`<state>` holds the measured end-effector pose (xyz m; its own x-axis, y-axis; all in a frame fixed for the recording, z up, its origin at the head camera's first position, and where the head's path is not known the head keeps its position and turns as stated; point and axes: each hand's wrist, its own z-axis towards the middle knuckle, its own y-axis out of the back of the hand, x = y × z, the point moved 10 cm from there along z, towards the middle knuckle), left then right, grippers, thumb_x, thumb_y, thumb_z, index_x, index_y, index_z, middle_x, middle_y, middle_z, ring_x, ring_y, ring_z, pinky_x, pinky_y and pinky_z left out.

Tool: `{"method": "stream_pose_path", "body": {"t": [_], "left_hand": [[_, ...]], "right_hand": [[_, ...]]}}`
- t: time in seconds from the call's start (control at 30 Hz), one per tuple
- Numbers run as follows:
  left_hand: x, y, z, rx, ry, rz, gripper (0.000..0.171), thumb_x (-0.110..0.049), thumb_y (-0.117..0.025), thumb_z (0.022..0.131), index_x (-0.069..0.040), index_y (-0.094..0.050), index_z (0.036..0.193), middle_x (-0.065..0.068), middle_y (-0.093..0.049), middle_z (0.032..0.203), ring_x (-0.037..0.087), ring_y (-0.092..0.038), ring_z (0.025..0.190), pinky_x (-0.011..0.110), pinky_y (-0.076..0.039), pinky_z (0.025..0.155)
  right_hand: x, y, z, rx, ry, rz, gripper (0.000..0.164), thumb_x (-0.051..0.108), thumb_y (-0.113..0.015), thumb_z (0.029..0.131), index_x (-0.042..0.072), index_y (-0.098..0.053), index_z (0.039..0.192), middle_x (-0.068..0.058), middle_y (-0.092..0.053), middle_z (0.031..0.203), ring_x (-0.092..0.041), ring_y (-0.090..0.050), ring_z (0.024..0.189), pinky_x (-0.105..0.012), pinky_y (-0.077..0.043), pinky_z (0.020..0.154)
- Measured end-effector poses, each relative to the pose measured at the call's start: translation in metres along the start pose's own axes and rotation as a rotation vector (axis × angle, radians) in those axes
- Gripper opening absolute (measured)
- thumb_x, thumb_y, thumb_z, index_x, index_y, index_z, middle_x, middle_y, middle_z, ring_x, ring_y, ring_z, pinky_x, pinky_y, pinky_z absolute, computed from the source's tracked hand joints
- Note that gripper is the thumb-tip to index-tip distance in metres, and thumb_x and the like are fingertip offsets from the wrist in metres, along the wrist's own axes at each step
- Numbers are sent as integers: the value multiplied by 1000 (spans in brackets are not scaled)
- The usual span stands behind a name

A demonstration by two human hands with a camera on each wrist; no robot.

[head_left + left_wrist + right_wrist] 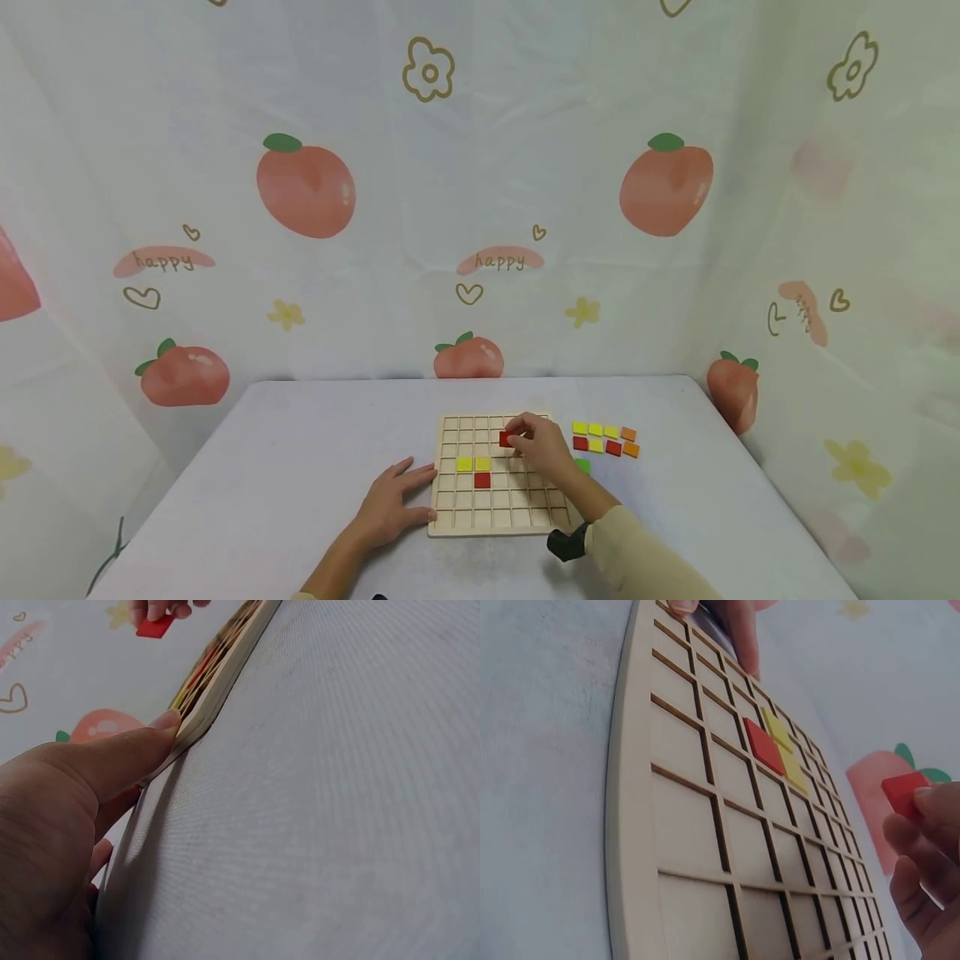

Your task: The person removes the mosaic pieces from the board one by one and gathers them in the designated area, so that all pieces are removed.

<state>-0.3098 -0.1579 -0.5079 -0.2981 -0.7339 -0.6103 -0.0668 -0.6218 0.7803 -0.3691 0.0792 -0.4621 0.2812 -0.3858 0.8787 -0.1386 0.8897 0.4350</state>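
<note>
My right hand pinches a red square tile between thumb and fingertips. In the right wrist view this red tile is held up off the wooden grid board. Two yellow tiles lie side by side in cells of the board, with another red tile in the cell just below the right-hand one. At the board's left edge rests my left hand, fingers extended; the left wrist view shows its thumb against the frame near a corner.
Right of the board, loose tiles lie in two short rows: yellow, red and orange. A green tile sits nearer, partly behind my right arm. A white cloth covers the table; a printed curtain hangs behind it.
</note>
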Motion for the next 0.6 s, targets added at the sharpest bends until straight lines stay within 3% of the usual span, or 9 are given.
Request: {"method": "stream_pose_path", "body": {"t": [0.33, 0.6], "left_hand": [[1, -2, 1, 12, 12, 6, 67, -47, -80, 72, -16, -64, 130, -4, -57, 137, 38, -35, 136, 65, -25, 105], [-2, 0, 1, -6, -29, 11, 67, -47, -80, 72, -15, -65, 129, -3, -59, 135, 39, -37, 135, 64, -25, 105]], "right_hand": [[-11, 36, -8, -98, -25, -52, 8, 2, -66, 91, 7, -67, 97, -1, -66, 85, -21, -62, 74, -30, -53, 64], [-31, 60, -15, -154, -99, -111, 8, 4, -66, 91, 7, -66, 98, -1, -65, 85, -19, -60, 72, -25, -51, 61]]}}
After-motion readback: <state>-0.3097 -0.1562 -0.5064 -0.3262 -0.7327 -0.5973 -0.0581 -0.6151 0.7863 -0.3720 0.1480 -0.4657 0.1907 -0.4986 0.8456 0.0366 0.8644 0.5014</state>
